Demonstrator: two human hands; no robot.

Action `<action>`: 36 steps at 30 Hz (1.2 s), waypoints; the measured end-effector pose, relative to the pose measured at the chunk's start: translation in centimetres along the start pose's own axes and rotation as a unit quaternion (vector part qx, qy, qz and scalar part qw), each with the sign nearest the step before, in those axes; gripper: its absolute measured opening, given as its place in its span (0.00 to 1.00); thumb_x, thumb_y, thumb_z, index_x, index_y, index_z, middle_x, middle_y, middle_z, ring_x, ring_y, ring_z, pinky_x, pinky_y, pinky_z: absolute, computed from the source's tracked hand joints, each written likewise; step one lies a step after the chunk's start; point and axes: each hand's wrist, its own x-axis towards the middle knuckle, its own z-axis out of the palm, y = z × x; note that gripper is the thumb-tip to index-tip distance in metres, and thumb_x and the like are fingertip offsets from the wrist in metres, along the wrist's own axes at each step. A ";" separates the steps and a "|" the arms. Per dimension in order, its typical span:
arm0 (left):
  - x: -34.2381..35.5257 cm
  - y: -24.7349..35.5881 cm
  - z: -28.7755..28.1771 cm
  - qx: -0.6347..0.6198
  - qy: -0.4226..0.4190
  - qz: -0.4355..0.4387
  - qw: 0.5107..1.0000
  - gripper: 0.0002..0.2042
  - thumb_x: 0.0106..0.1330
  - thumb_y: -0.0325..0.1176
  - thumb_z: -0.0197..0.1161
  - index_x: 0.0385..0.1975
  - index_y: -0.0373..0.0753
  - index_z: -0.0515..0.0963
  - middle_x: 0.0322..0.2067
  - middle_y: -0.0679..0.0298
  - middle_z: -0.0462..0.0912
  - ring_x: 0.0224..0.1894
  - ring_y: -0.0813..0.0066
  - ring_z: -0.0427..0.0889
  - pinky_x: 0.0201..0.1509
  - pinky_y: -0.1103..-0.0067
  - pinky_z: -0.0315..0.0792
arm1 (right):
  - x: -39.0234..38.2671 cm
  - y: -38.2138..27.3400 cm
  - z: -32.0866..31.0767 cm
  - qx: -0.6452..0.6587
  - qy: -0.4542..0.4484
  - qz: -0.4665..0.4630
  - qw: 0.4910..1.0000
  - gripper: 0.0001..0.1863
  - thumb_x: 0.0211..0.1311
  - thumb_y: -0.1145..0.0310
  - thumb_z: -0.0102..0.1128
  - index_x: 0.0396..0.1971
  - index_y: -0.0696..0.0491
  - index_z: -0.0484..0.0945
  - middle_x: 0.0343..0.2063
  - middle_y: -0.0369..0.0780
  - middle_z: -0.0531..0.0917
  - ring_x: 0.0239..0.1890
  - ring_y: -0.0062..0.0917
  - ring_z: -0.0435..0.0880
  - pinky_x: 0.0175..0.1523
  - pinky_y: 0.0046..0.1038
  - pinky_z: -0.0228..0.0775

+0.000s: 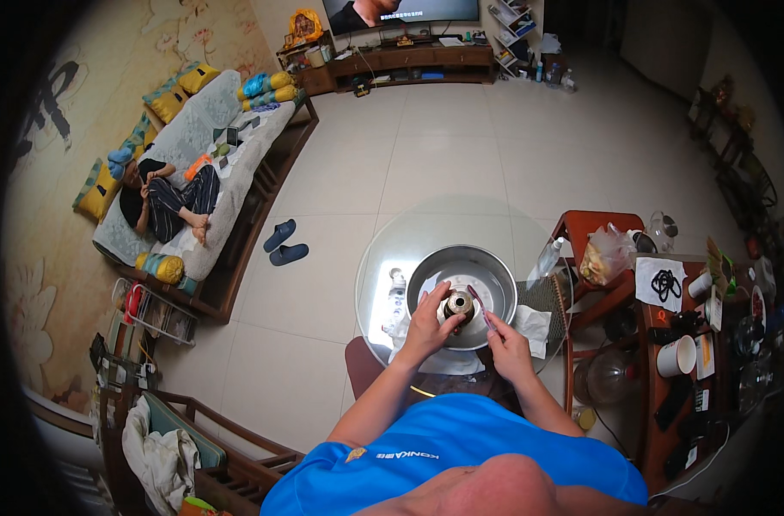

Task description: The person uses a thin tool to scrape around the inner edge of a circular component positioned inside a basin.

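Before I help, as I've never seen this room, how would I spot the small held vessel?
Find the round glass table, then the wide metal basin on it. At the basin, the left hand holds the small vessel. Its round top opening sets it apart from the slim tool in the right hand.

Both bare forearms reach forward from the body, the left forearm (368, 404) slanting up and to the right, the right forearm (548, 404) slanting up and to the left, so that the hands work close together but apart. The left hand (425, 327) curves in a rounded grip, its fingers pointing away from the body and its thumb spread toward the right. The right hand (508, 351) is closed more tightly, thumb and fingers drawn together toward the left hand.
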 end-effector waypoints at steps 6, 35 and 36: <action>0.2 0.5 -0.3 0.005 0.015 0.031 0.999 0.30 0.59 0.31 0.74 0.62 0.34 0.72 0.57 0.49 0.79 0.61 0.53 0.78 0.66 0.66 0.70 | -0.3 -0.5 0.1 0.050 0.000 0.000 0.999 0.21 0.72 0.70 0.54 0.63 0.54 0.76 0.52 0.50 0.86 0.52 0.32 0.87 0.56 0.30 0.76; -0.1 0.0 0.1 0.048 0.003 0.059 0.997 0.29 0.61 0.21 0.65 0.64 0.37 0.70 0.60 0.48 0.76 0.68 0.46 0.70 0.73 0.56 0.61 | -0.2 -0.2 -0.1 -0.010 0.032 -0.051 0.998 0.21 0.71 0.70 0.54 0.63 0.53 0.77 0.49 0.50 0.86 0.52 0.35 0.87 0.56 0.31 0.76; -0.1 0.1 0.1 0.052 0.002 0.060 0.997 0.29 0.61 0.20 0.65 0.64 0.37 0.70 0.60 0.48 0.76 0.68 0.46 0.70 0.73 0.57 0.61 | -0.2 -0.3 -0.2 -0.010 0.030 -0.036 0.999 0.21 0.71 0.70 0.54 0.62 0.53 0.77 0.49 0.51 0.86 0.52 0.35 0.87 0.56 0.31 0.76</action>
